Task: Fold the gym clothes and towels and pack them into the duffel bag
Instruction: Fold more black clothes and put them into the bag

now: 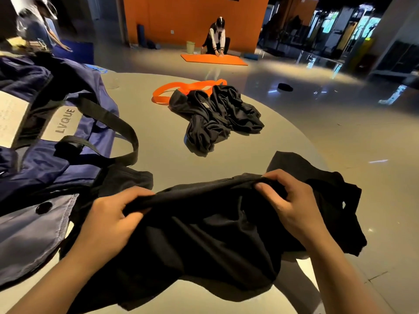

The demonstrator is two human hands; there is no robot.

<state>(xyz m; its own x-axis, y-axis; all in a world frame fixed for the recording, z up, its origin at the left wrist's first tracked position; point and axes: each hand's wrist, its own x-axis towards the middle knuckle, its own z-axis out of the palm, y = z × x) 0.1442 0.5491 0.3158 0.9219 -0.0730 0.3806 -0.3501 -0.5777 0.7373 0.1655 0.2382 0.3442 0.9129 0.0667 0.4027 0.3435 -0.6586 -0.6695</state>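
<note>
A black garment (210,234) is lifted a little above the near part of the round grey table (158,155). My left hand (111,220) grips its upper edge on the left, and my right hand (288,200) pinches the same edge on the right. The cloth hangs slack between and below the hands. The navy duffel bag (52,141), with black straps and a grey label, lies open on the table's left side. A second crumpled black garment (215,116) lies in a heap at the table's middle.
An orange strap-like band (163,92) lies behind the crumpled heap. Beyond the table, a person kneels on an orange mat (213,58) by an orange wall. Another person bends over at the far left. The table's right edge drops to a glossy floor.
</note>
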